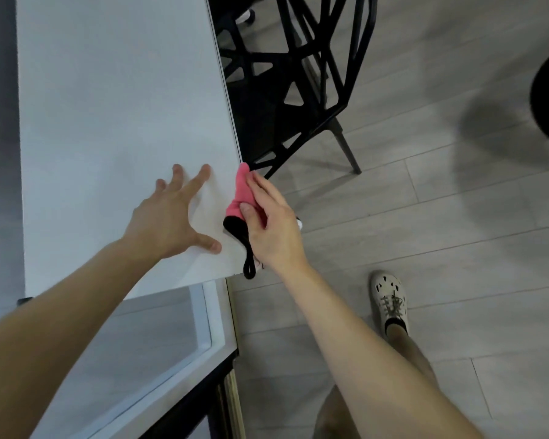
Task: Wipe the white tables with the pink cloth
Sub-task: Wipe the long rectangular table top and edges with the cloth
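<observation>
The white table (114,99) fills the left half of the view, its right edge running down the middle. My right hand (273,223) holds the pink cloth (241,194) at that right edge, near the table's front corner, thumb pressed on the pink fabric. The cloth has a black part with a loop (246,248) hanging below my hand. My left hand (171,213) rests flat on the tabletop with fingers spread, just left of the cloth.
A black wire-frame chair (298,74) stands against the table's right side. Grey plank floor (425,232) spreads to the right. A second white surface with a raised rim (210,315) lies below the table. My foot in a white shoe (390,299) is on the floor.
</observation>
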